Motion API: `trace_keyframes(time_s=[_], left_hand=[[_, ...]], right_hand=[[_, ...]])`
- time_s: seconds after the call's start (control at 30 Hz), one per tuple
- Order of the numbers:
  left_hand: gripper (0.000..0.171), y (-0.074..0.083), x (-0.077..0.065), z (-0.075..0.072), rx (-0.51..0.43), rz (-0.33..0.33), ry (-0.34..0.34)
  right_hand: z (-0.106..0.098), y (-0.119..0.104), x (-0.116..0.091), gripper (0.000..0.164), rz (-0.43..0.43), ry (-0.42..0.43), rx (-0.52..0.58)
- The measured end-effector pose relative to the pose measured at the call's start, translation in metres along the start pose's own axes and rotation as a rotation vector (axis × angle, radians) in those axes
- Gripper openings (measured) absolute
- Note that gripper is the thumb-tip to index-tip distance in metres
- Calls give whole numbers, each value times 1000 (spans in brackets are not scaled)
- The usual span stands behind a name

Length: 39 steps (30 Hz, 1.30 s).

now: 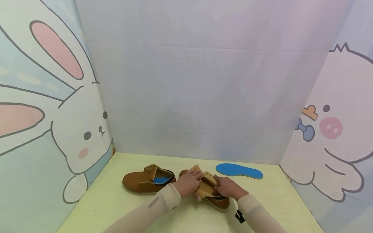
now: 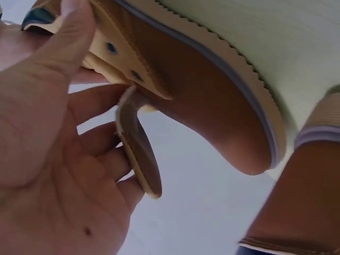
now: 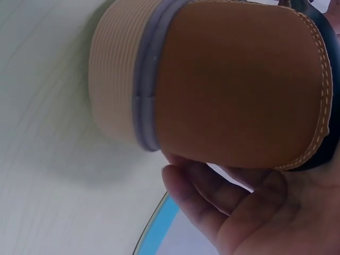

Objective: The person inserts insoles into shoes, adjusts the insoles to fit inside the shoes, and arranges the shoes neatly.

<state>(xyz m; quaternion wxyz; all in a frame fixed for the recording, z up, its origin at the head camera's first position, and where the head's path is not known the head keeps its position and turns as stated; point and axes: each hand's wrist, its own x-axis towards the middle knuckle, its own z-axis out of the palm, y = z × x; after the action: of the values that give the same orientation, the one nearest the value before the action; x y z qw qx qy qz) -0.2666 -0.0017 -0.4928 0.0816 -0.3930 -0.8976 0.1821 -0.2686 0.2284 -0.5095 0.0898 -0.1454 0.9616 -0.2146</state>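
A brown lace-up shoe (image 1: 220,204) without laces rests on the table, its toe pointing to the far left and its front part mostly hidden by my left hand (image 1: 187,183). That hand holds the shoe at its opening: in the left wrist view the thumb lies over an eyelet flap (image 2: 123,59) and the fingers touch the tan tongue (image 2: 139,146), which is pulled outward. My right hand (image 1: 231,187) grips the far side of the opening near the heel. In the right wrist view its fingers (image 3: 196,194) curl beside the rounded heel (image 3: 239,85).
The matching brown shoe (image 1: 140,182) stands on the left with a blue insole (image 1: 161,180) inside. A loose blue insole (image 1: 239,170) lies flat at the back right of the pale table (image 1: 96,194). Printed panels and a white back wall (image 1: 201,97) enclose the table.
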Motion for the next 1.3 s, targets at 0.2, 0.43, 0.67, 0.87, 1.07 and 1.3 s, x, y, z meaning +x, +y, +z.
trace_keyframes(time_s=[0.2, 0.43, 0.67, 0.87, 1.07, 1.3], left_hand=[[92, -10, -5, 10, -117, 22, 37], [97, -12, -11, 20, -147, 34, 40], [98, -8, -12, 25, -182, 15, 39], [99, -7, -14, 26, -232, -10, 30], [101, -6, -14, 32, -302, -25, 41], [98, -4, -14, 35, -403, -40, 90]], right_hand=[[2, 0, 1, 50, -20, 101, -108], [5, -4, 4, 23, -240, 394, -359], [9, -6, 8, 5, -342, 443, -382], [6, -7, 3, 24, -229, 281, -220], [4, -4, 1, 32, -158, 179, -86], [4, 6, 5, 30, -152, 148, 28]])
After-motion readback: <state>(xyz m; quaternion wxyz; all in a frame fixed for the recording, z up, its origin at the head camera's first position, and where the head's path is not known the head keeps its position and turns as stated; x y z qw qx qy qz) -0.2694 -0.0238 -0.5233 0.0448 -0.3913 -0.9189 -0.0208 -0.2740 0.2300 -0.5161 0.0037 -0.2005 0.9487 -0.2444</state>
